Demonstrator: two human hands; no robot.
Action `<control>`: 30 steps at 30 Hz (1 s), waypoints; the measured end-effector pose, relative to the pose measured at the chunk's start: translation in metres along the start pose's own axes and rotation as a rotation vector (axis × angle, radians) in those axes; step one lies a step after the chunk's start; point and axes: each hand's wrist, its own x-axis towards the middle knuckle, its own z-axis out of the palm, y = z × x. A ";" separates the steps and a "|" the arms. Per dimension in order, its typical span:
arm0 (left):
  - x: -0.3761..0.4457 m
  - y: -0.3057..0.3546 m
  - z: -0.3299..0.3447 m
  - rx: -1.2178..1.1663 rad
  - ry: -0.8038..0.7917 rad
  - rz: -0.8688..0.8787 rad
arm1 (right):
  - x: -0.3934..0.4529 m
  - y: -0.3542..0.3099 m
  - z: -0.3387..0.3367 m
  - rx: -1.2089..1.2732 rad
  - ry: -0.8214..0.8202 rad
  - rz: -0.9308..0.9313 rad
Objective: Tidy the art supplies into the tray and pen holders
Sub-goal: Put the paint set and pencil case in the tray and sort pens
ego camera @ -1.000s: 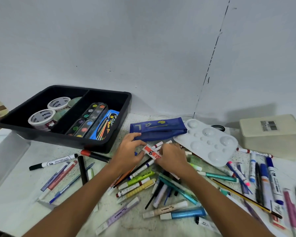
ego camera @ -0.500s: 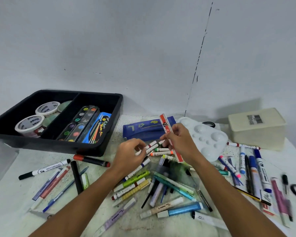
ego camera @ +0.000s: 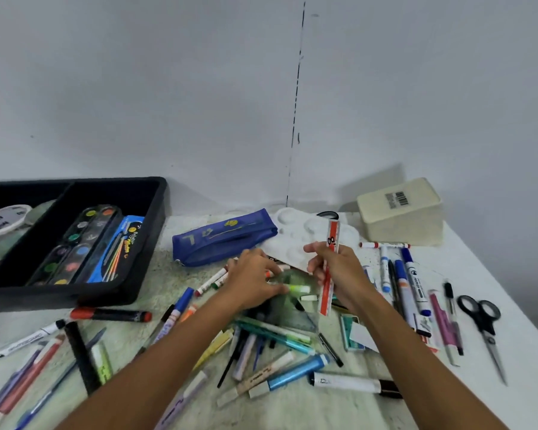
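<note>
My right hand [ego camera: 339, 271] grips a red-and-white ruler [ego camera: 332, 235] and holds it nearly upright above the pile of pens and markers [ego camera: 271, 339] in the middle of the table. My left hand [ego camera: 250, 282] lies just left of it, its fingertips pinching the edge of a clear green set square [ego camera: 295, 279] that rests on the pile. The black two-part tray [ego camera: 151, 252] stands at the far left. It holds tape rolls [ego camera: 3, 218], a watercolour set [ego camera: 75, 243] and a blue pack of pencils [ego camera: 118, 246].
A blue pencil case [ego camera: 224, 237] and a white paint palette [ego camera: 292, 228] lie behind my hands. At the back right stands a cream box [ego camera: 401, 212]. More markers [ego camera: 407, 280] and black scissors [ego camera: 482, 318] lie on the right, loose pens [ego camera: 75, 346] on the left.
My right hand has lifted the ruler out of the pile, turned it upright and carried it right. My left hand has moved from the markers to the green set square.
</note>
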 end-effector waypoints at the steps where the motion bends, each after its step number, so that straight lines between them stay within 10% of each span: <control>1: 0.001 0.001 -0.001 -0.048 0.013 -0.018 | -0.001 0.000 -0.002 0.013 0.003 0.004; 15: -0.012 0.000 -0.053 -0.979 0.118 -0.238 | 0.004 -0.001 0.021 -0.078 -0.168 -0.062; 30: -0.027 -0.019 -0.050 -0.873 0.153 -0.193 | 0.000 -0.004 0.041 0.194 -0.342 0.083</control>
